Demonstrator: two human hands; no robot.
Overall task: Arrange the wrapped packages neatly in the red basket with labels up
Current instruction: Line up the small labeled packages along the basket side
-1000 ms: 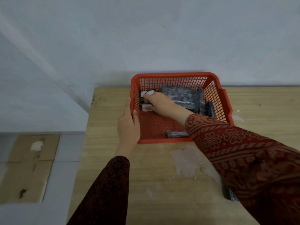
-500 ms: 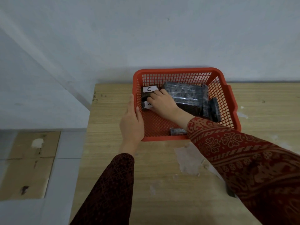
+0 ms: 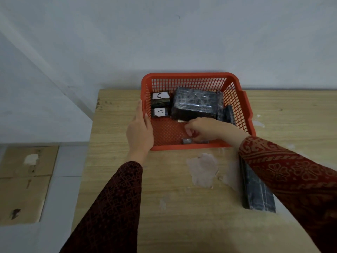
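Wooden surface (image 3: 164, 179) against a pale wall is carrying the basket (image 3: 191, 77). Packages labelled C (image 3: 160, 98) and A (image 3: 160, 112) are sitting label-up inside. Left hand (image 3: 139, 131) is clasping the rim; right hand (image 3: 209, 129) is pinching a small package (image 3: 187, 141).

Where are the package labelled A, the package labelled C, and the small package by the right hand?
Package labelled A (image 3: 160, 112): head view, white label.
Package labelled C (image 3: 160, 95): head view, white label.
Small package (image 3: 187, 141): head view, its exposed left end.
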